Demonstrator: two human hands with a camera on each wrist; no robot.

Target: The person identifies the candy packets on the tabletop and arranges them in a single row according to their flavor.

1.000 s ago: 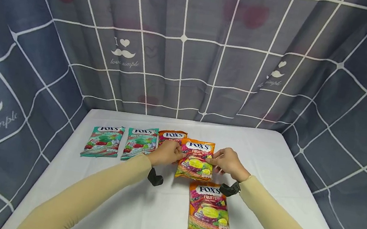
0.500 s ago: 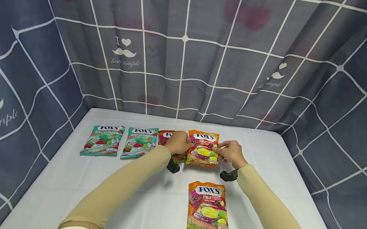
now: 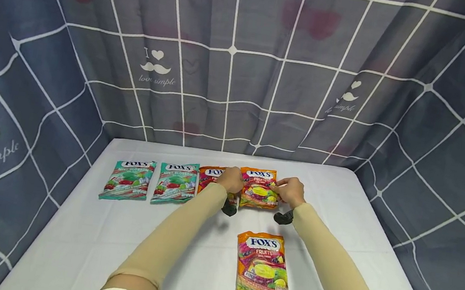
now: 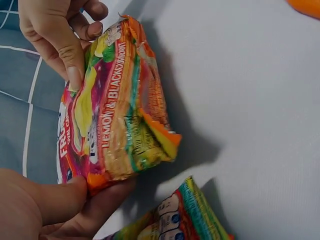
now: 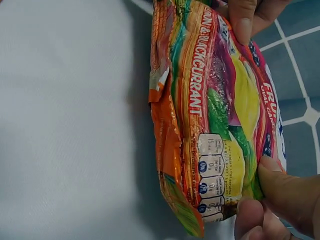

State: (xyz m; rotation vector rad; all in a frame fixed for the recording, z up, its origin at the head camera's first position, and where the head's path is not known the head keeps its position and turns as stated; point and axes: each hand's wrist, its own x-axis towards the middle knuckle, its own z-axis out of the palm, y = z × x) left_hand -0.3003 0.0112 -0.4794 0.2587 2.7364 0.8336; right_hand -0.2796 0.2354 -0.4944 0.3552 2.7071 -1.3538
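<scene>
In the head view, an orange-and-purple bag of Fox's fruit candy [image 3: 258, 191] is held at the back of the table. My left hand [image 3: 231, 180] pinches its left edge, and my right hand [image 3: 291, 192] pinches the right edge. The left wrist view shows the bag's lower end, printed "Lemon & Blackcurrant" [image 4: 112, 95], tilted, with a shadow beside it. Thumb on the front and fingers behind, the right hand [image 5: 287, 192] grips its side in the right wrist view. Another fruit candy bag [image 3: 210, 175] lies just left, partly hidden by my left hand.
Two green Mint Blossom candy bags, the outer one [image 3: 128, 180] and the inner one [image 3: 175, 184], lie at the back left. A further fruit candy bag [image 3: 264, 267] lies nearer the front. Gridded curtains [image 3: 246, 77] surround the white table [image 3: 173, 250] at back and sides.
Both hands have carried the held candy bag backward and slightly right, away from the front bag. Over the last half second it has barely shifted. The other bags stay in place.
</scene>
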